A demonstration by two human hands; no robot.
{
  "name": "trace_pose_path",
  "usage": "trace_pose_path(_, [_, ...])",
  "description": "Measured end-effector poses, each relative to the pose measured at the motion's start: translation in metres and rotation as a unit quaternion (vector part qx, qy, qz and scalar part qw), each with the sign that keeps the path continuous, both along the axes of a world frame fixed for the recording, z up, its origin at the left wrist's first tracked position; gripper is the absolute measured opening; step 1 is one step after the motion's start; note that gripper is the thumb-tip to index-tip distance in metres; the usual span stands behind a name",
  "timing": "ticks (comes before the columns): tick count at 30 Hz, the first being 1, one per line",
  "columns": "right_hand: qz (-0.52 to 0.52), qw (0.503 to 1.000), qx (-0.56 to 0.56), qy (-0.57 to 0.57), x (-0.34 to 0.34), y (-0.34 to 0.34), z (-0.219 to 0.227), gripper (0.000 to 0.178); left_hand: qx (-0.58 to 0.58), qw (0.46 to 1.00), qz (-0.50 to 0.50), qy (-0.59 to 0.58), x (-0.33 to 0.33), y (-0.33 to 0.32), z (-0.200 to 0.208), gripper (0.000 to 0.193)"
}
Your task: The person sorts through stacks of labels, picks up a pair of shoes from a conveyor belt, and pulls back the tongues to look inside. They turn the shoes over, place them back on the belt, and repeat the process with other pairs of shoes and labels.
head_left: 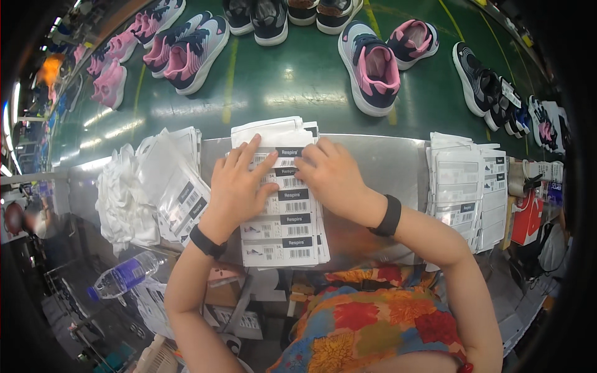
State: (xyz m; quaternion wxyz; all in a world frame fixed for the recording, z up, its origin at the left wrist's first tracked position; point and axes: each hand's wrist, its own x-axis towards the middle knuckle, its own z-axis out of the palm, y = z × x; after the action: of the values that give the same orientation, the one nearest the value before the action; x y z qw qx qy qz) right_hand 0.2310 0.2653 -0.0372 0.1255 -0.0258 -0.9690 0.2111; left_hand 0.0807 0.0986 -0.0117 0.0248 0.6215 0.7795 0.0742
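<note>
A stack of white label sheets (277, 231), printed with dark header bars, barcodes and small shoe pictures, lies in front of me. My left hand (237, 183) rests on the upper left of the stack, its fingers spread. Across from it, my right hand (339, 180) has its fingers bent and pressed together at the right edge of an upper label strip (287, 163). The fingertips partly cover that edge, and the thumb is hidden. White paper (267, 135) sticks out beyond the far end of the stack.
Beyond the metal ledge (388, 177) runs a green conveyor belt (286, 87) carrying pink-and-navy shoes (376, 65) and black shoes (474, 81). Crumpled white paper (127, 205) and more label sheets (186, 202) lie left. Label stacks (457, 180) stand right. A water bottle (129, 273) lies lower left.
</note>
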Motion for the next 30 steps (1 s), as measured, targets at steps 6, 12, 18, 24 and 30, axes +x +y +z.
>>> trace_pose_path(6, [-0.006,0.978,0.195,0.068,0.009,-0.016,-0.011,0.027,-0.015,0.999,0.048,-0.001,0.011,0.001,0.006,0.058])
trace_pose_path(12, [0.063,0.992,0.087,0.072,0.008,-0.016,0.006,0.019,-0.044,0.991,0.065,-0.107,-0.014,0.011,0.013,0.038])
trace_pose_path(18, [0.018,0.958,-0.244,0.151,0.031,-0.012,0.062,0.012,-0.124,0.976,0.045,-0.174,-0.034,0.029,0.028,0.035])
trace_pose_path(24, [-0.204,0.902,-0.244,0.291,0.024,0.133,0.086,0.045,-0.142,0.964,0.104,-0.201,-0.03,0.013,0.03,0.039])
trace_pose_path(30, [-0.251,0.957,0.043,0.138,0.02,0.306,0.017,0.082,0.017,0.99,0.092,-0.109,0.008,0.007,0.053,0.063])
